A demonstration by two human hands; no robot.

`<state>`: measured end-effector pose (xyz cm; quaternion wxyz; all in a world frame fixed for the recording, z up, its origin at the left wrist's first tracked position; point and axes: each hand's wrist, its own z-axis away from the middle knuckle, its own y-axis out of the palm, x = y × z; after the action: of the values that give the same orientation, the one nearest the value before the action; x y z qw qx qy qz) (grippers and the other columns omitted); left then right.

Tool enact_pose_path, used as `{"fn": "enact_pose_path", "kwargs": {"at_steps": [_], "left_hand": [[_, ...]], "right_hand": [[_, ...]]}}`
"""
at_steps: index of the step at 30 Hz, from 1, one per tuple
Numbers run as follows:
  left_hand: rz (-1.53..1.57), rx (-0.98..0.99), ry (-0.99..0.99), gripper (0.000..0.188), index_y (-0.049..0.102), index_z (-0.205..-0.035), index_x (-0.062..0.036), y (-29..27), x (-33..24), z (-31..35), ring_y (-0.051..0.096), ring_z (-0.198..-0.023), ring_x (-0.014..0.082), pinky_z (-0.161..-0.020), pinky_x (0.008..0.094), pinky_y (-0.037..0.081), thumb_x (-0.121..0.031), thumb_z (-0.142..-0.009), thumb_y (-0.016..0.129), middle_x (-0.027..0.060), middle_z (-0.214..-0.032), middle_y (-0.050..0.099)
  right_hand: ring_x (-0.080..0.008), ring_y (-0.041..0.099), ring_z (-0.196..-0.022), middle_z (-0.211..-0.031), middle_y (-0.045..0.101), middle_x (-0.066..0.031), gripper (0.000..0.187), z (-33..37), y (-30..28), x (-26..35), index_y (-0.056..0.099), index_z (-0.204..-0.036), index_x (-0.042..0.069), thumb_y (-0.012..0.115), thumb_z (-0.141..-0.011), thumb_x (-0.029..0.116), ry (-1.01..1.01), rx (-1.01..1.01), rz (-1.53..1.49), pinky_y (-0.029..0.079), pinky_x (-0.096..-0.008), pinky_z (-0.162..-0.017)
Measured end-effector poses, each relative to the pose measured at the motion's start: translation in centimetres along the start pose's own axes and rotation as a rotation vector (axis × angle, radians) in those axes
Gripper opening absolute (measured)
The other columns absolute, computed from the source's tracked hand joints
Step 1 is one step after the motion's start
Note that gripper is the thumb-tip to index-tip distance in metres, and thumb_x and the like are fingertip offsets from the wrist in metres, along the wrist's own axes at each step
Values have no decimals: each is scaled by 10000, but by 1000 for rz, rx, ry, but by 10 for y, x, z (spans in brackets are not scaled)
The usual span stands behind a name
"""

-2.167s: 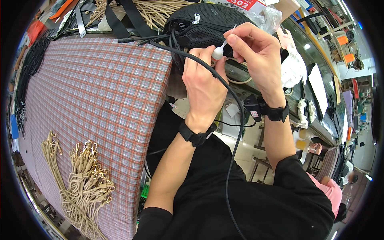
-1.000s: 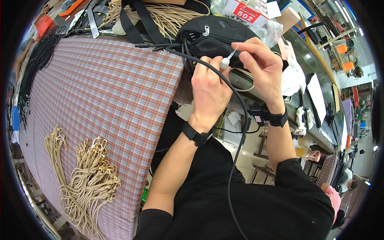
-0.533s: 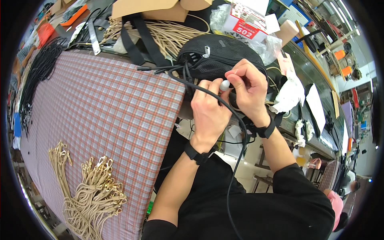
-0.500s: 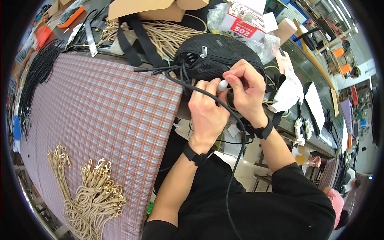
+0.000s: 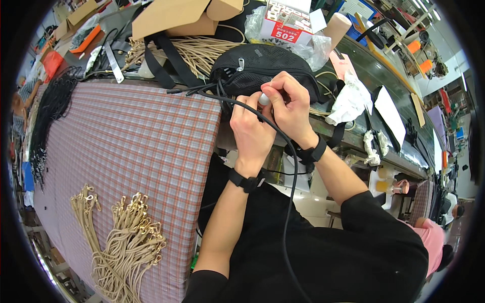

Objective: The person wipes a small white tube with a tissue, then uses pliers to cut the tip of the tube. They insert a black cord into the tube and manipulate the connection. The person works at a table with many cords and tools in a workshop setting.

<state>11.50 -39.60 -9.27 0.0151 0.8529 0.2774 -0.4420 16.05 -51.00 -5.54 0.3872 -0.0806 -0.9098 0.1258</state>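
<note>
My left hand (image 5: 251, 129) and my right hand (image 5: 286, 103) meet just in front of a black mesh bag (image 5: 262, 68) lying at the far edge of the plaid cloth. Together the fingers pinch a small white bead-like piece (image 5: 263, 99) on a black cord (image 5: 288, 182) that runs from the bag down over my chest. The left hand grips the cord below the piece; the right fingertips close on the piece from above. Both wrists carry black bands.
A plaid cloth (image 5: 126, 151) covers the table. Beige cords with metal clips (image 5: 121, 242) lie at its near left, black cords (image 5: 48, 111) at the far left. Behind the bag are more beige cords (image 5: 197, 50), black straps, cardboard boxes (image 5: 172, 17) and a white box. Another person sits at lower right.
Both hands have stayed together on the white piece and cord while moving down toward the bag's front. The view has tilted, showing more of the boxes behind.
</note>
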Motion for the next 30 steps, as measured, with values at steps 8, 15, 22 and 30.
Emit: {"fn": "enact_pose_path", "kwargs": {"at_steps": [8,15,22,30], "left_hand": [[4,47,86,249,707,-1172,50,-5,6,-6,581,-672,275,-610,413,464,46,-926,746,166,-926,611],[67,113,71,261,690,-1193,53,-8,7,-9,598,-709,288,-656,406,494,80,-933,692,172,-973,627],[58,138,30,286,693,-1213,49,-9,4,-9,616,-728,295,-680,406,514,90,-930,695,171,-996,644],[68,140,6,291,689,-1205,44,-15,3,-8,603,-768,325,-694,429,497,96,-919,707,172,-1001,639]], "right_hand": [[-83,604,-853,-1012,682,-30,153,-10,-42,14,796,-1135,-24,714,-1006,-10,196,215,-152,485,-258,-750],[-76,602,-827,-986,690,-25,109,-29,-40,14,787,-1086,-12,740,-987,-9,151,327,-112,471,-251,-717],[-138,663,-822,-969,694,-63,41,-33,-38,5,716,-984,-25,726,-958,-55,-3,347,-84,520,-283,-720],[-173,681,-797,-949,692,-83,81,-31,-27,-4,698,-973,-27,698,-923,-91,-109,325,-89,528,-294,-685]]}}
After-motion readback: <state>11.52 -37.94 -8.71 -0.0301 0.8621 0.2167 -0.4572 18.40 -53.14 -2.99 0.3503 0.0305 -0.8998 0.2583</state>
